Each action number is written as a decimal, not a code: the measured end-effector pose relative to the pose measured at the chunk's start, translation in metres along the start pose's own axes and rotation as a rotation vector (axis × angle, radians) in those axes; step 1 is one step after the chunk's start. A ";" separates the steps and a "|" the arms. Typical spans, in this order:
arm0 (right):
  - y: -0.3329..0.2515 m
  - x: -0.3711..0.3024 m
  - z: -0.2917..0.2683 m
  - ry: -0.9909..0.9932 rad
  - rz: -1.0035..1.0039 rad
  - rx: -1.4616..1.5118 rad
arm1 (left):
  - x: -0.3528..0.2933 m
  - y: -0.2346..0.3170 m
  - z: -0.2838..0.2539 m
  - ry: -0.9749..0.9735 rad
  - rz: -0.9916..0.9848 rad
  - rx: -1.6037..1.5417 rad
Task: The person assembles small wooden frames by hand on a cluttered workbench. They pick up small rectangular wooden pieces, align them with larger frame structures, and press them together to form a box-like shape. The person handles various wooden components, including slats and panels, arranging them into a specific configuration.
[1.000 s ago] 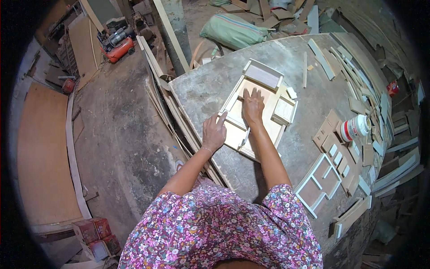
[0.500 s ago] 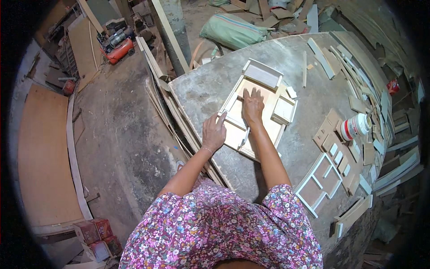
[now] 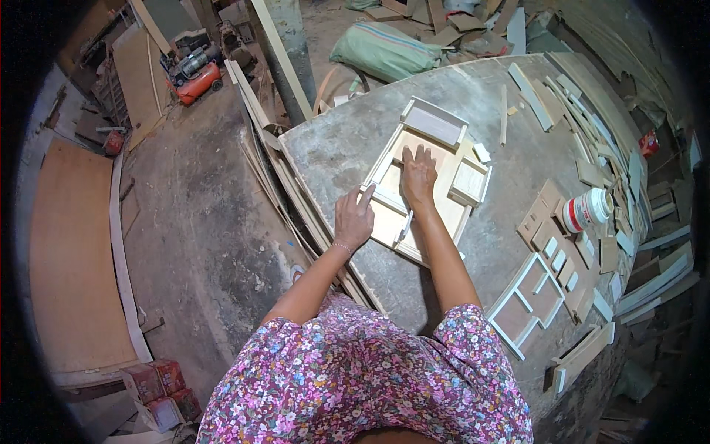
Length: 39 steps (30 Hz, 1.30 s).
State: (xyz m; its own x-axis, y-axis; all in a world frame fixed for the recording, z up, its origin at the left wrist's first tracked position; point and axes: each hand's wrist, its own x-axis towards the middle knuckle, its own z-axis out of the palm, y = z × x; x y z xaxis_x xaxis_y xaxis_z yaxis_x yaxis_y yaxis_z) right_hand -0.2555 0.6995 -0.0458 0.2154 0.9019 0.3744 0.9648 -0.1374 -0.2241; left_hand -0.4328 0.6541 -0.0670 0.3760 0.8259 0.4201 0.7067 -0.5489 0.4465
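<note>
A pale wooden panel with raised strips and box-like compartments (image 3: 444, 209) lies on the work table in front of me. My right hand (image 3: 419, 180) rests palm down within it, fingers stretched forward against its inner surface. At the panel's left corner, my left hand (image 3: 354, 220) grips the outer edge, one digit lying over the rim and the other fingertips partly hidden. A thin upright divider (image 3: 404, 226) stands between my hands. The far compartment (image 3: 435, 125) has a greyish face, and a smaller one (image 3: 470, 182) sits at the right side.
Right of the panel lie a white-edged frame (image 3: 520, 302), small wooden blocks and an open white plastic jar (image 3: 588, 210). Wood offcuts (image 3: 530, 96) line the table's (image 3: 333, 159) far right. Long boards lean along its left edge. A green sack (image 3: 384, 52) and red compressor (image 3: 198, 83) stand beyond.
</note>
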 end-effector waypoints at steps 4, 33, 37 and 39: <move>-0.001 0.000 -0.003 -0.005 0.002 0.000 | 0.000 0.001 -0.001 -0.008 -0.004 -0.002; 0.002 -0.001 0.003 -0.036 0.019 -0.066 | 0.002 0.004 -0.002 0.000 0.002 0.026; 0.002 0.000 -0.001 -0.076 0.039 -0.038 | 0.001 0.004 -0.001 0.006 0.007 0.022; -0.002 0.001 -0.006 -0.102 0.048 -0.028 | 0.000 0.002 -0.001 0.018 0.012 0.031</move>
State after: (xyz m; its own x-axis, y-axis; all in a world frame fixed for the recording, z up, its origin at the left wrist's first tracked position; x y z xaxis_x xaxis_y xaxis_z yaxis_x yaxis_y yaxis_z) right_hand -0.2567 0.6988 -0.0397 0.2468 0.9306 0.2703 0.9578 -0.1918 -0.2143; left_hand -0.4316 0.6531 -0.0651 0.3740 0.8167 0.4395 0.7204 -0.5543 0.4169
